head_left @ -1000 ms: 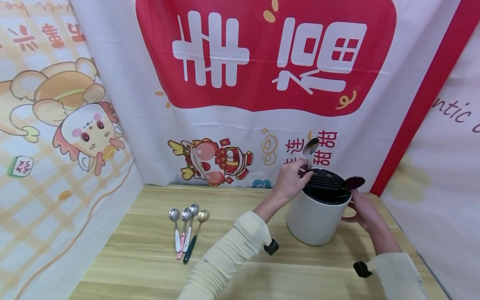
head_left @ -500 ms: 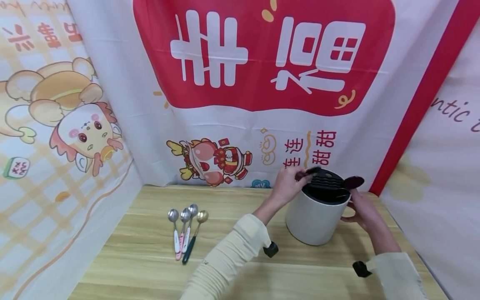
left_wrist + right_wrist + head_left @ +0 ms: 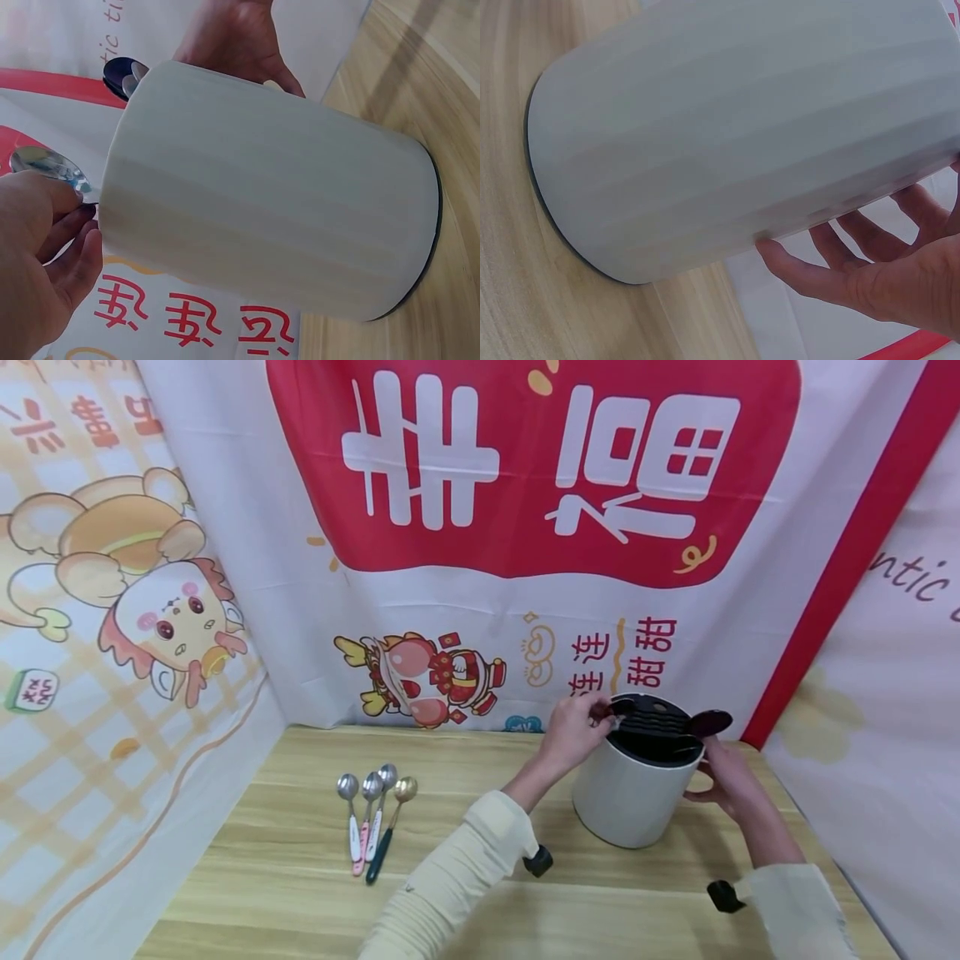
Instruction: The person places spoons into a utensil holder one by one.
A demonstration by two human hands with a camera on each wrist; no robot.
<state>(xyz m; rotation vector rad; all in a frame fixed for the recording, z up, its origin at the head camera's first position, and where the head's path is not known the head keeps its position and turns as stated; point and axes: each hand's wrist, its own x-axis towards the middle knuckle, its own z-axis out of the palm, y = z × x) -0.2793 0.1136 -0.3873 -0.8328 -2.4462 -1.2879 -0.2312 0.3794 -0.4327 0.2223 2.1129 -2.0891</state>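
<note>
A white cylindrical utensil holder [image 3: 628, 797] with a black slotted lid [image 3: 652, 727] stands on the wooden table [image 3: 300, 893]. At the lid's left edge my left hand [image 3: 576, 733] pinches a silver spoon [image 3: 43, 165]; only its bowl shows above the rim, and the handle is hidden inside. My right hand [image 3: 718, 770] cups the holder's right wall, its fingers [image 3: 821, 251] lying against the wall. The holder [image 3: 270, 225] fills both wrist views. A dark spoon bowl [image 3: 709, 722] sticks out of the lid on the right.
Several spoons [image 3: 373, 822] with coloured handles lie side by side on the table's left half. Printed cloth backdrops [image 3: 450, 568] close the table in at the back, left and right. The holder stands near the back right corner.
The silver spoon, raised above the lid a second ago, has sunk into the holder until only its bowl shows at the rim. My right hand has stayed on the holder.
</note>
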